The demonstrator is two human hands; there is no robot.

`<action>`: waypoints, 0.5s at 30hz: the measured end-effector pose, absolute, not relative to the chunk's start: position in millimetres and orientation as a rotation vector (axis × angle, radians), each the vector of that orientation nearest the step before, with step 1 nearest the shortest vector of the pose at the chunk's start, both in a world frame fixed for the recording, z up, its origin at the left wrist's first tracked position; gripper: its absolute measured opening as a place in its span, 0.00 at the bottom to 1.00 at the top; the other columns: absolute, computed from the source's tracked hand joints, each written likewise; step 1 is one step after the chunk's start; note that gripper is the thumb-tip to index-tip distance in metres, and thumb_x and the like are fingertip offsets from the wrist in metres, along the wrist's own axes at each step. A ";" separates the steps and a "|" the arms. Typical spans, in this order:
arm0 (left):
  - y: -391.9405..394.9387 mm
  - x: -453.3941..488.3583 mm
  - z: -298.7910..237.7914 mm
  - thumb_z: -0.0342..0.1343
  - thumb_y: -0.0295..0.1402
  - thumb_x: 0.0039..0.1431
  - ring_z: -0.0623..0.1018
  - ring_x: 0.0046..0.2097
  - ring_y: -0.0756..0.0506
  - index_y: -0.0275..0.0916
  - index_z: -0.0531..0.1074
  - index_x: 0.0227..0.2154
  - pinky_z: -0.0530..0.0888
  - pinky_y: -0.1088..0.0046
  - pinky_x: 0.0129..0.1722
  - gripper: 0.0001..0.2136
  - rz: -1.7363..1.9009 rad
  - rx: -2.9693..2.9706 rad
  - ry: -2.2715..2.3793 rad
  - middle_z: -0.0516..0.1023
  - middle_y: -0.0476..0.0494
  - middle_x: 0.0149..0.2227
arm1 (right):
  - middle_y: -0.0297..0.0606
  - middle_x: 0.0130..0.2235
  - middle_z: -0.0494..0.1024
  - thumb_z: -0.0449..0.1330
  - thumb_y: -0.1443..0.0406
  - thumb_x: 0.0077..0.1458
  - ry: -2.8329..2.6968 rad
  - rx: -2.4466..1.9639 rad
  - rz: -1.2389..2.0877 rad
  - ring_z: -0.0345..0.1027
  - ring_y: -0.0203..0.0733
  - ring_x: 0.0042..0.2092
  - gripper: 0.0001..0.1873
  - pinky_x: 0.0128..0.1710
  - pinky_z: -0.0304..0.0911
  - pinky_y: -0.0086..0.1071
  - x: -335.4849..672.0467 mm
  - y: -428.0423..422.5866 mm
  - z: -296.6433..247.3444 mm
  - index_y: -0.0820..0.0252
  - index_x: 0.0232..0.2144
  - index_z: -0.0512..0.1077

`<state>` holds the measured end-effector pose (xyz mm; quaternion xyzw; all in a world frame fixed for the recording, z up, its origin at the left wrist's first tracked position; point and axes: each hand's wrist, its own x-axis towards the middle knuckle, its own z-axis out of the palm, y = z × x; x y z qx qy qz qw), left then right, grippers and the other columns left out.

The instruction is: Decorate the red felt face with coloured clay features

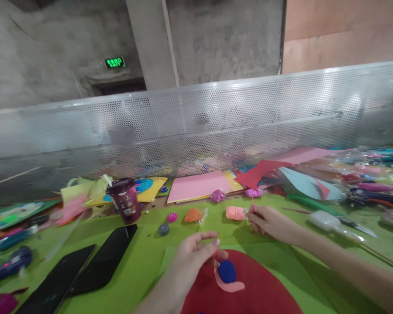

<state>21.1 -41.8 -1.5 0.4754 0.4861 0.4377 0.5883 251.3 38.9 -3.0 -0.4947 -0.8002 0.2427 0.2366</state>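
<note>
My left hand (pixel 190 257) hovers over a dark red paper sheet (pixel 262 292), thumb and fingers pinched on a small red bit of clay. Just below its fingertips a blue clay ball (pixel 227 271) sits on a curled pink clay strip (pixel 231 285). My right hand (pixel 270 222) reaches further back and pinches a thin pink stick (pixel 252 203) topped with a purple clay flower (pixel 253 192). A salmon-pink clay lump (pixel 235 213) lies right beside that hand.
On the green table (pixel 144 261): two black phones (pixel 85 270), a dark cup with a straw (pixel 127 199), orange (pixel 192 215), magenta (pixel 172 216), grey (pixel 163 228) and purple (pixel 217 196) clay pieces, pink paper (pixel 196 185), scissors (pixel 314 207), clay packets (pixel 373 179). A perforated metal screen (pixel 216 122) stands behind.
</note>
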 end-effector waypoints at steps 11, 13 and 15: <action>-49.1 24.7 6.6 0.57 0.38 0.48 0.74 0.27 0.50 0.32 0.67 0.42 0.69 0.74 0.33 0.19 1.035 1.103 1.162 0.80 0.43 0.27 | 0.39 0.25 0.72 0.43 0.62 0.61 -2.299 -1.557 0.167 0.65 0.40 0.26 0.16 0.25 0.52 0.30 252.3 37.7 5.6 0.59 0.25 0.63; -49.1 24.8 6.6 0.58 0.38 0.48 0.74 0.27 0.50 0.32 0.67 0.42 0.69 0.74 0.33 0.19 1.036 1.096 1.166 0.79 0.43 0.26 | 0.42 0.27 0.74 0.42 0.62 0.62 -2.304 -1.631 0.080 0.67 0.42 0.29 0.17 0.26 0.52 0.30 257.3 39.4 6.9 0.60 0.26 0.65; -48.7 24.8 6.2 0.58 0.38 0.48 0.73 0.27 0.50 0.32 0.67 0.41 0.69 0.74 0.33 0.19 1.033 1.099 1.167 0.79 0.44 0.26 | 0.46 0.29 0.75 0.43 0.62 0.61 -2.308 -1.729 -0.002 0.69 0.46 0.31 0.18 0.27 0.54 0.32 265.2 40.7 8.8 0.61 0.25 0.67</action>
